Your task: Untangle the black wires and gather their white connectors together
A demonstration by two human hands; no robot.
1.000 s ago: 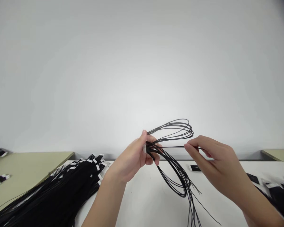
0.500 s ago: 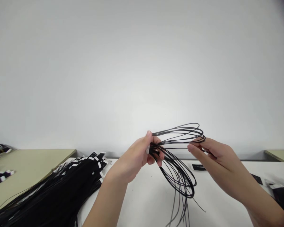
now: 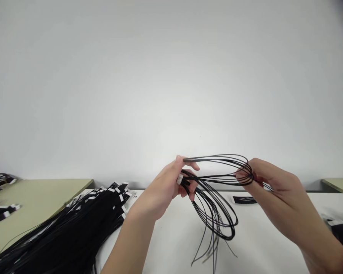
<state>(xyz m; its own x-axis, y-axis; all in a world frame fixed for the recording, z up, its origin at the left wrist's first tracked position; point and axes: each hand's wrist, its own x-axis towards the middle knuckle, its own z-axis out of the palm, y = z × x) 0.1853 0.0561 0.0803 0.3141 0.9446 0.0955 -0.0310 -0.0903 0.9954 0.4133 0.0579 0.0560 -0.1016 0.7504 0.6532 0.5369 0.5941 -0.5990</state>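
Thin black cables [image 3: 217,213] hang in loops above the white table, with loose ends dangling below. My left hand [image 3: 171,182] is closed on the gathered cables, thumb on top, and a small white connector [image 3: 180,179] shows beside its fingers. An upper set of loops stretches sideways from there to my right hand [image 3: 270,182], whose thumb and fingers pinch the far end of those loops. Some strands pass on through the right hand's fingers.
A large pile of black cables with white connectors [image 3: 71,228] lies at the left, partly over a greenish table [image 3: 42,190]. More cables lie at the far left, on the white table [image 3: 171,243] and at the right edge. A pale wall stands behind.
My right hand has moved a little right, and the upper loops are stretched farther sideways. The dangling ends have swung left. My left hand has hardly moved.
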